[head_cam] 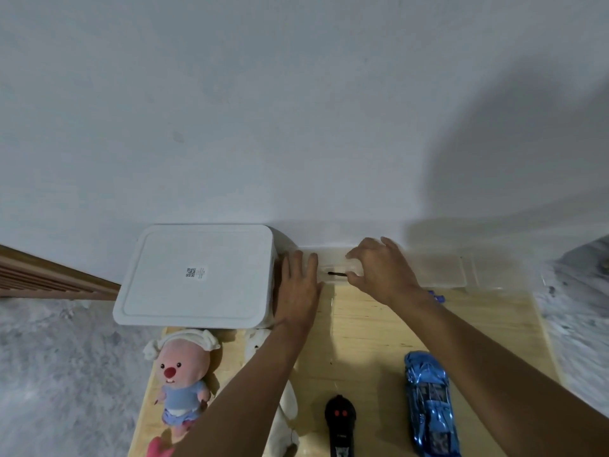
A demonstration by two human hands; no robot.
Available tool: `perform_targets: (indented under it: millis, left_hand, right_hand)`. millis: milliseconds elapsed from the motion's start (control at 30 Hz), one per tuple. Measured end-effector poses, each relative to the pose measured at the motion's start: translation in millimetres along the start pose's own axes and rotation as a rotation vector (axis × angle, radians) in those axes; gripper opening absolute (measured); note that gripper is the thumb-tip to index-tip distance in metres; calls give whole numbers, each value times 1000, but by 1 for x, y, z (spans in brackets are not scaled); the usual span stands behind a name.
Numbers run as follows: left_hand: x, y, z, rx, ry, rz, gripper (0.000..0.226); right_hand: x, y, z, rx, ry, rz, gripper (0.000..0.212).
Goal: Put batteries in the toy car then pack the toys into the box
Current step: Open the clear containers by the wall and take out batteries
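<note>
Both hands are reaching to the back of the bench (395, 331), against the wall. Left hand (298, 288) is lying flat with fingers straight, resting at the left end of a clear tray (441, 275), just beside the lidded white box (197, 275), and holding nothing. Right hand (382, 272) is hovering over the tray with fingers curved, thumb meeting the end of a thin dark tool (336, 274) lying inside. It's blurred, so I cannot tell whether the pinch is on it. Toy car (428, 404) is lying untouched at near right, black remote (340, 420) just left of it, pink plush (183, 374) at near left. Judgement: the battery step is only beginning, with what looks like a screwdriver being fetched. Next move is calling for a firm pinch on a slim shaft, then carrying it to the car's battery hatch. Packing is not yet begun.
</note>
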State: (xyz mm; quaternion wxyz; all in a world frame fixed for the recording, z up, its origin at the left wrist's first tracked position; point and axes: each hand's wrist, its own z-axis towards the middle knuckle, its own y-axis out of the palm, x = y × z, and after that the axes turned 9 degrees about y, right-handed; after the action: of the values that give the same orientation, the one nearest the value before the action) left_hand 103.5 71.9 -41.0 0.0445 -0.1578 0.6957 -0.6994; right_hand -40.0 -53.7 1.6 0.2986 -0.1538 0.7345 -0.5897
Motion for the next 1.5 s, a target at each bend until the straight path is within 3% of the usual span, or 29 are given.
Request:
perform_targets:
  millis: [200, 300, 467, 567, 700, 833, 1033, 1200, 1333, 1500]
  left_hand:
    - [3, -1, 0, 19, 15, 75, 91]
    - [3, -3, -1, 70, 49, 43, 112]
    - [4, -5, -5, 125, 67, -106, 117]
    - [7, -7, -5, 97, 53, -4, 108]
    - [10, -11, -5, 104, 25, 97, 105]
    - [6, -5, -5, 140, 46, 63, 104]
    - [8, -4, -4, 121, 30, 46, 110]
    - [8, -6, -4, 120, 28, 56, 110]
    - [9, -7, -4, 119, 30, 4, 107]
    - [9, -6, -6, 106, 30, 25, 107]
  right_hand:
    - [5, -5, -12, 256, 31, 105, 32]
    - [2, -5, -10, 285, 102, 215, 30]
    - [-6, -1, -9, 312, 203, 468, 23]
    - [-10, 11, -20, 346, 196, 495, 15]
    - [-12, 32, -23, 114, 150, 346, 8]
    - [-17, 32, 3, -96, 112, 80, 18]
    - [-31, 30, 31, -196, 117, -219, 17]
    - [-32, 28, 33, -196, 111, -220, 17]
    - [-21, 24, 18, -194, 100, -25, 12]
    - [-8, 24, -27, 63, 238, 641, 10]
